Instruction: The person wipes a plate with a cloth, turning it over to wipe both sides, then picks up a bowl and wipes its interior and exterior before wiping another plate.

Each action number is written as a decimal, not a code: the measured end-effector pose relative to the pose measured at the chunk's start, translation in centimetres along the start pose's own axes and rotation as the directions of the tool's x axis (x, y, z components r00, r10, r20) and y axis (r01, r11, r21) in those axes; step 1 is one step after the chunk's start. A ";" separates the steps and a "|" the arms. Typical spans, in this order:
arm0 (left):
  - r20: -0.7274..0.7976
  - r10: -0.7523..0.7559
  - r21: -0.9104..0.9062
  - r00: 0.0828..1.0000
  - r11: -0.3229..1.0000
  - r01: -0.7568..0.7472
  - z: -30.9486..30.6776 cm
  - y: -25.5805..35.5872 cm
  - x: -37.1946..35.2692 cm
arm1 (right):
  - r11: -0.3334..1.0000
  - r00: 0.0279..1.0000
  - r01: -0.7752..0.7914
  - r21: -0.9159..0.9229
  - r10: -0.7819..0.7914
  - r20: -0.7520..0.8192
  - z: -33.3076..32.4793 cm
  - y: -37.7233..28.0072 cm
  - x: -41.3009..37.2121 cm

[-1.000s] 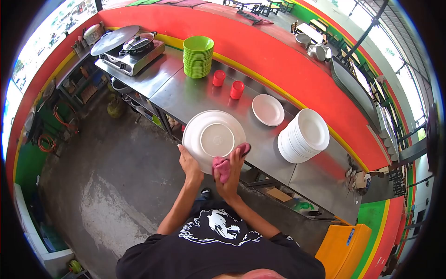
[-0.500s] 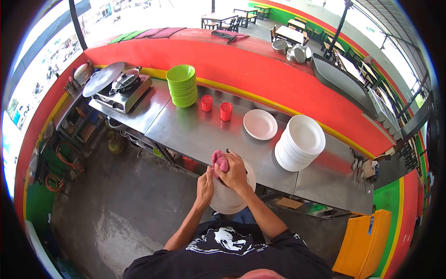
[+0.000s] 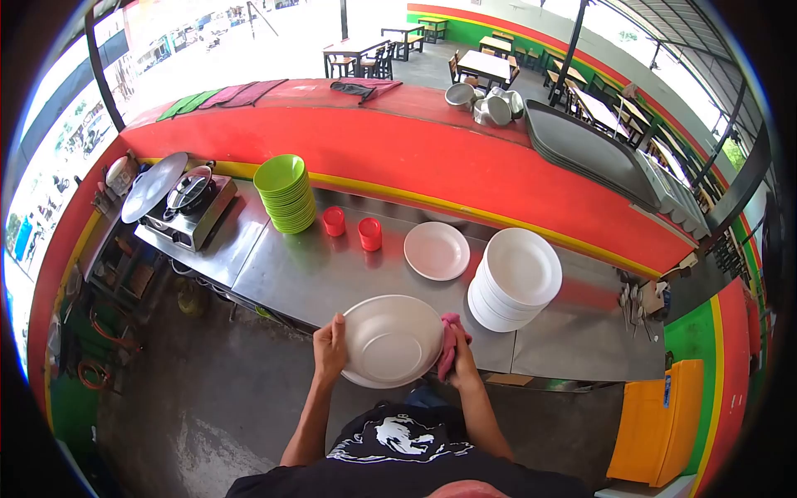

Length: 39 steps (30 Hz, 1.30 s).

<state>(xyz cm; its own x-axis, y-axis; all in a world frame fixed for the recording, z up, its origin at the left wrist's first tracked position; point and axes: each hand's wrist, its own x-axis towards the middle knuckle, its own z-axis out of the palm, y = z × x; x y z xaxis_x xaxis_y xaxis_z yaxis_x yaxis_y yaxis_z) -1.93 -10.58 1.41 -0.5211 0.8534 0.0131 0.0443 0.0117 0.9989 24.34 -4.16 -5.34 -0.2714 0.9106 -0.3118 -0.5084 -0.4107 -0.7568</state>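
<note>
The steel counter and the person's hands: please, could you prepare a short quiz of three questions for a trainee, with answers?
1. What does the right hand hold at the edge of the held plate? a) a fork b) a pink cloth c) a metal lid
2. True or false: the green stack stands nearer to the stove than the red cups do.
3. Complete: the low white plate lies between the red cups and the ____.

Key: 1 b; 2 true; 3 tall white stack.
</note>
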 end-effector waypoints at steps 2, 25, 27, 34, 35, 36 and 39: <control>-0.066 0.104 -0.084 0.992 0.990 -0.109 0.7 0.6 1.5 | 0.980 0.983 -0.181 0.081 0.183 -0.012 1.5 -2.2 -2.8; 0.616 0.046 -0.572 0.786 0.712 0.406 16.1 8.5 6.9 | 0.804 0.798 0.590 0.077 -0.565 -0.211 0.4 -18.8 0.0; 0.608 -0.017 -0.535 0.794 0.729 0.426 17.6 8.7 7.2 | 0.736 0.716 0.676 -0.013 -0.662 -0.220 -0.5 -19.4 0.6; 0.560 0.022 -0.558 0.828 0.749 0.357 24.3 4.4 8.8 | 0.714 0.590 0.652 -0.256 -0.689 -0.420 -4.7 -20.4 1.9; 0.530 0.037 -0.558 0.847 0.767 0.316 25.4 3.6 8.9 | 0.708 0.576 0.631 -0.317 -0.702 -0.420 -4.9 -20.7 1.8; 0.499 0.054 -0.556 0.865 0.785 0.272 26.3 3.3 8.9 | 0.699 0.562 0.610 -0.375 -0.714 -0.418 -5.0 -21.0 1.5; 0.402 0.102 -0.443 0.910 0.891 0.096 28.6 2.9 8.4 | 0.687 0.538 0.543 -0.483 -0.726 -0.428 -5.8 -21.1 1.8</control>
<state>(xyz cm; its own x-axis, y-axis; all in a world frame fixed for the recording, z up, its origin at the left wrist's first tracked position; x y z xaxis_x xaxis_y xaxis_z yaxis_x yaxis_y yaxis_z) 18.21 11.58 3.13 -0.1270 0.9872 0.0962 -0.3883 -0.1387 0.9110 39.32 6.44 6.75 0.5731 0.8082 0.1357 -0.1020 0.2347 -0.9667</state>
